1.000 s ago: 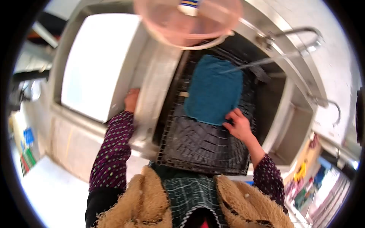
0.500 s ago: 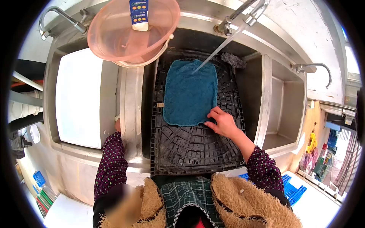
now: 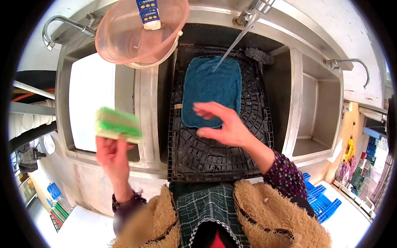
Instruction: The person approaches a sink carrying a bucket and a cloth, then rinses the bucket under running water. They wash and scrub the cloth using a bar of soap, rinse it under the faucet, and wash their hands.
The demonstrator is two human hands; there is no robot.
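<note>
My left hand (image 3: 113,159) grips a green scrub brush (image 3: 118,124) with pale bristles, held up over the edge of the left basin and slightly blurred. Over the lower part of a blue cloth (image 3: 211,89) hovers my right hand (image 3: 223,126), thumb and fingers apart, with nothing in it. The cloth lies flat on an upturned black plastic crate (image 3: 198,155) in the middle sink. Water from the faucet (image 3: 262,6) runs onto the cloth's upper part.
A pink translucent bucket (image 3: 120,37) with a blue-and-white carton (image 3: 149,16) stands at the back left. A white board (image 3: 91,103) rests in the left basin. Beside the crate's far right corner is a grey scouring pad (image 3: 259,56). The right basin (image 3: 312,107) has its own faucet.
My left hand has come up from beside the left basin, now holding the green brush. My right hand has left the cloth's lower right corner and moved left, fingers opening.
</note>
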